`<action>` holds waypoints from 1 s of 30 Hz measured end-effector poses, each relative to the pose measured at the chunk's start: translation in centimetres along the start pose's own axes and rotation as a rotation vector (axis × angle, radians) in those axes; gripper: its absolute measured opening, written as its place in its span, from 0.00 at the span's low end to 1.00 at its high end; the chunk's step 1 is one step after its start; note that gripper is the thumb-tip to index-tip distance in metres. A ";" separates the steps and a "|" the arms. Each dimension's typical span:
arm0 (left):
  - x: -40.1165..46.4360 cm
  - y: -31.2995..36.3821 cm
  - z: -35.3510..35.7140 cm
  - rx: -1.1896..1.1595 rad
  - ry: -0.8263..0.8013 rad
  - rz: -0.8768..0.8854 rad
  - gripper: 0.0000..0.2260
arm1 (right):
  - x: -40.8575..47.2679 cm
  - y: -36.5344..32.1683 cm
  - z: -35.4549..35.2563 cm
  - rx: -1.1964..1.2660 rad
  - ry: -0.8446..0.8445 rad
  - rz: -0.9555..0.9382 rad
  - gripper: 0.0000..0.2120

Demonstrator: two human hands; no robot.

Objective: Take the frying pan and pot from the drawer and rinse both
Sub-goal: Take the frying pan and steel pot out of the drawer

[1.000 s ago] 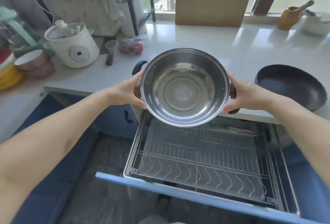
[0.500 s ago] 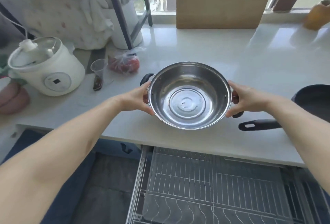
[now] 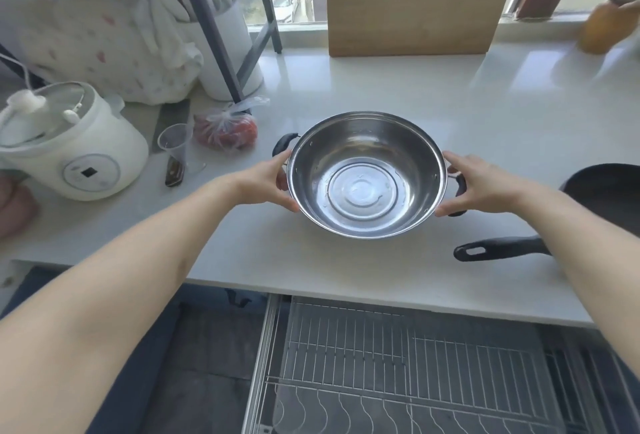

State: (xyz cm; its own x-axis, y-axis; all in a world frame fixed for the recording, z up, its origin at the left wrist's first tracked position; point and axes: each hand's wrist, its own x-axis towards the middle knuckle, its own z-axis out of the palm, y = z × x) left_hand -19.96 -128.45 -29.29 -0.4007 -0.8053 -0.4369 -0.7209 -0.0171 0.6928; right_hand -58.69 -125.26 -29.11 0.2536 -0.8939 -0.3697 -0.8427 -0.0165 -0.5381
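Note:
A shiny steel pot (image 3: pixel 367 174) with two black side handles is at the middle of the white countertop (image 3: pixel 346 87), empty inside. My left hand (image 3: pixel 266 180) grips its left side by the handle and my right hand (image 3: pixel 474 184) grips its right side, fingers curled round the handle. I cannot tell whether its base touches the counter. The black frying pan (image 3: pixel 609 198) lies on the counter at the right, its long handle (image 3: pixel 498 249) pointing left, partly behind my right forearm. Below, the drawer (image 3: pixel 398 371) stands pulled out, showing a bare wire rack.
A white rice cooker (image 3: pixel 69 146), a clear plastic cup (image 3: pixel 175 146) and a bag of red produce (image 3: pixel 225 128) sit left of the pot. A wooden cutting board (image 3: pixel 412 0) leans on the window behind. A brown utensil jar (image 3: pixel 602 28) stands far right.
Both hands carried the pot up from above the open drawer and forward over the countertop, lowering it toward the surface. The view tilted up, so the drawer now sits lower in frame.

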 end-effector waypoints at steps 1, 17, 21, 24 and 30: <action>-0.4 0.2 0.3 0.037 0.042 -0.021 0.43 | -0.4 0.1 0.3 -0.018 0.040 0.017 0.38; -19.1 5.6 21.7 -0.023 0.546 0.107 0.36 | -25.2 2.3 9.7 0.215 0.603 -0.049 0.46; -26.1 3.1 30.8 -0.135 0.542 0.063 0.34 | -34.4 5.1 16.7 0.376 0.644 0.028 0.46; -31.0 -0.4 37.0 -0.219 0.624 -0.034 0.37 | -40.3 7.9 22.8 0.453 0.683 0.131 0.46; -36.2 -6.4 44.5 -0.335 0.841 -0.534 0.44 | -47.5 12.5 32.6 0.520 0.800 0.550 0.48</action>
State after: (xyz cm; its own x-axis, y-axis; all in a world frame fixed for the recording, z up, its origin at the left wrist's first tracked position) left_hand -26.00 -72.83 -43.48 0.5379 -0.7943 -0.2823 -0.4433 -0.5513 0.7068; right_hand -65.76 -68.37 -42.97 -0.6340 -0.7566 -0.1598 -0.3962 0.4953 -0.7731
